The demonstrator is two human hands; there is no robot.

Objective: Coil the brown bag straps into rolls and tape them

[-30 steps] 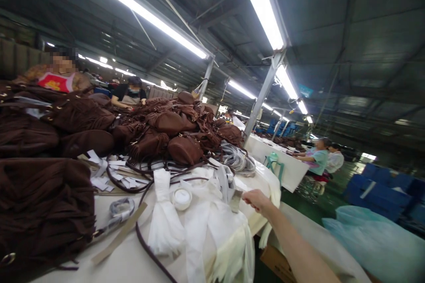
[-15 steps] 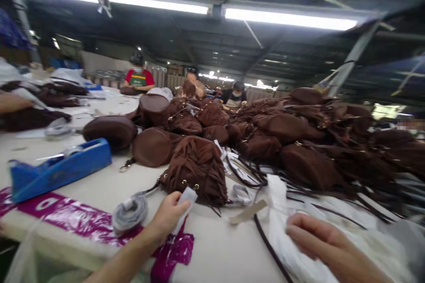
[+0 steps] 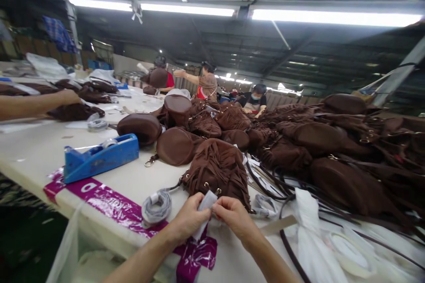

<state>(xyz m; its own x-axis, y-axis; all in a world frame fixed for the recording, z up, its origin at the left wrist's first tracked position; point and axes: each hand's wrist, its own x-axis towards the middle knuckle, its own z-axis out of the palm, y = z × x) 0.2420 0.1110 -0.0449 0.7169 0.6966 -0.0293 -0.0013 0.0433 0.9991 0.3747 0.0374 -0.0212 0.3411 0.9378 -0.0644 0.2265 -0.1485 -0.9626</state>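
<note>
My left hand [image 3: 191,216] is closed on a whitish, translucent strip [image 3: 207,201], held at the gold-eyelet edge of a brown fringed bag [image 3: 221,168]. My right hand [image 3: 234,214] pinches at the right side of the same strip, its fingertips close to those of the left. The bag lies on the table in front of both hands. Left of it rests a coiled strap in grey-white wrapping [image 3: 156,205], joined to the bag by a dark cord. Another wrapped coil [image 3: 265,205] sits at the bag's right. Exactly what the right fingertips grip is partly hidden.
A blue tape dispenser [image 3: 99,157] stands at left, behind purple printed plastic [image 3: 113,203] along the table edge. Brown bags [image 3: 318,137] pile up behind and right. White tissue [image 3: 308,230] and a tape roll [image 3: 350,252] lie at right. Another person's arm [image 3: 40,104] reaches in from the left.
My right hand has moved left from beside the white tissue to the strip in my left hand. The view has shifted left. In the background, a co-worker now stretches out an arm.
</note>
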